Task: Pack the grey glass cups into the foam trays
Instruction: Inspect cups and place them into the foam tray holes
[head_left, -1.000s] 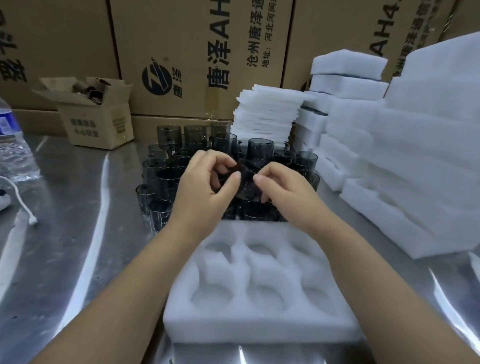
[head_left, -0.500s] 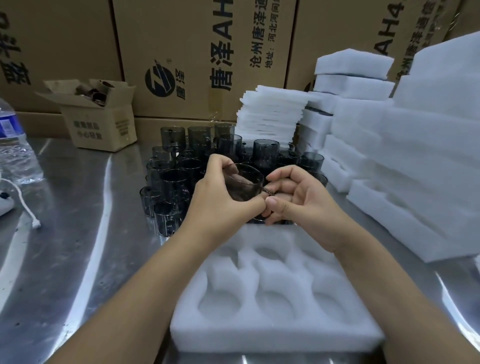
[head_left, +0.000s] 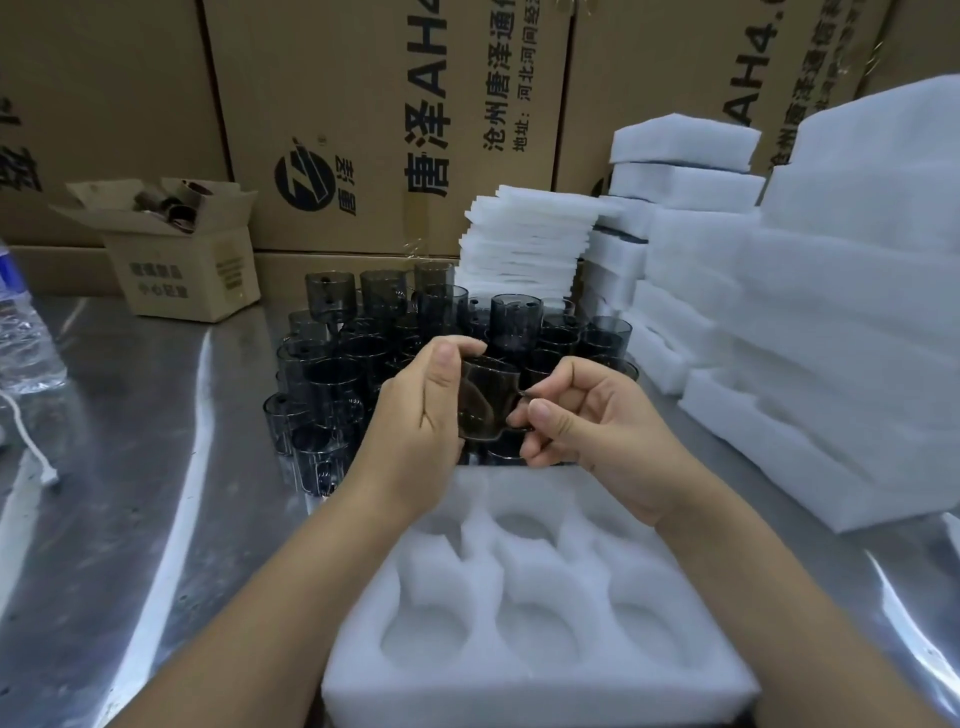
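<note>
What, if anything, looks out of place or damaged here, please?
Nothing stands out: the left hand and right hand hold one grey cup near the empty foam tray, and the other cups stand upright behind.

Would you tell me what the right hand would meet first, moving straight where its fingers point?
The grey cup whose handle the right hand pinches; just beyond, probably the left hand gripping its body.

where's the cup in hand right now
Head view, centre: the grey glass cup is held between left hand and right hand, just beyond the foam tray.
</note>
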